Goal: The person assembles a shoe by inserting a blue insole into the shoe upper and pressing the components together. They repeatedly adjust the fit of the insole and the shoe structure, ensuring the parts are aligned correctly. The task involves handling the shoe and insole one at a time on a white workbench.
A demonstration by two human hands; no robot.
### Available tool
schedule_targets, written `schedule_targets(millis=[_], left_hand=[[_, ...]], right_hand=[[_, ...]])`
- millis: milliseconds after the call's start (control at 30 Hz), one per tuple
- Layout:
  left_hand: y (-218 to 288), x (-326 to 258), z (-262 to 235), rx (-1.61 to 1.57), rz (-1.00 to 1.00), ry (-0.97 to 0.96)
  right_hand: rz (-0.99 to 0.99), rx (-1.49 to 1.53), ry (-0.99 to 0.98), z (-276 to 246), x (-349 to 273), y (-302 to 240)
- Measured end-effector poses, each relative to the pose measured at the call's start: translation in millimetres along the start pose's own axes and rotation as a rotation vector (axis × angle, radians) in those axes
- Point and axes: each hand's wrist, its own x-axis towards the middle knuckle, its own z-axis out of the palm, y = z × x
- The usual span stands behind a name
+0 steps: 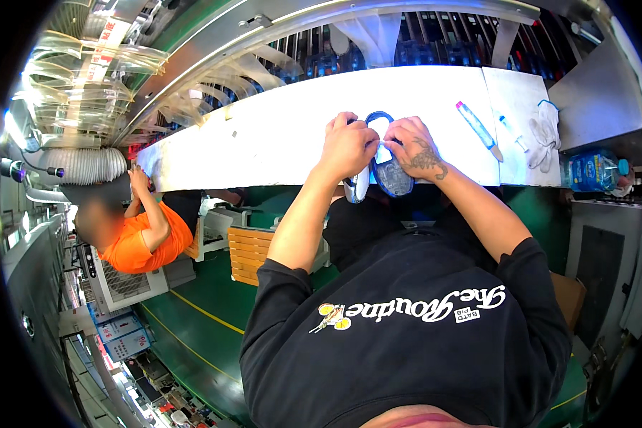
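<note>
A dark blue-grey shoe (pixel 392 177) lies at the near edge of the white worktop (pixel 278 128), with a pale white area in its opening. Both hands meet over it. My left hand (pixel 349 146) has its fingers bent and pinched at the shoe's left side. From the right, my right hand (pixel 414 146) is closed too, its fingertips close to the left ones at a small white bit. What the fingertips pinch is too small to make out. Beside the shoe, under my left wrist, shows a second shoe (pixel 357 187) with a whitish edge, mostly hidden.
To the right lie a pink-ended marker-like tool (pixel 478 127), a slim syringe-like item (pixel 513 133) and white gloves (pixel 545 135). A blue-labelled plastic bottle (pixel 595 171) stands past the worktop's end. Machinery runs behind. A person in orange (pixel 150 235) works farther left, near a slatted wooden seat (pixel 251 255).
</note>
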Motion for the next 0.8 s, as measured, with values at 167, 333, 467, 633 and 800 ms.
schedule_targets(millis=[167, 333, 467, 633, 800], left_hand=[[4, 4, -6, 0.009, 0.019, -0.039], [2, 9, -4, -0.033, 0.017, -0.106], [2, 5, -2, -0.014, 0.008, -0.047], [30, -55, -22, -0.006, -0.150, 0.259], [57, -120, 10, -0.265, -0.540, 0.159]], right_hand=[[0.027, -0.016, -0.015, -1, 0, -2], [0.026, -0.024, -0.031, 2, 3, 0], [0.048, 0.001, -0.034, 1, 3, 0], [-0.046, 0.030, 0.064, -41, -21, -22], [-0.262, -0.083, -0.188, -52, -67, -26]])
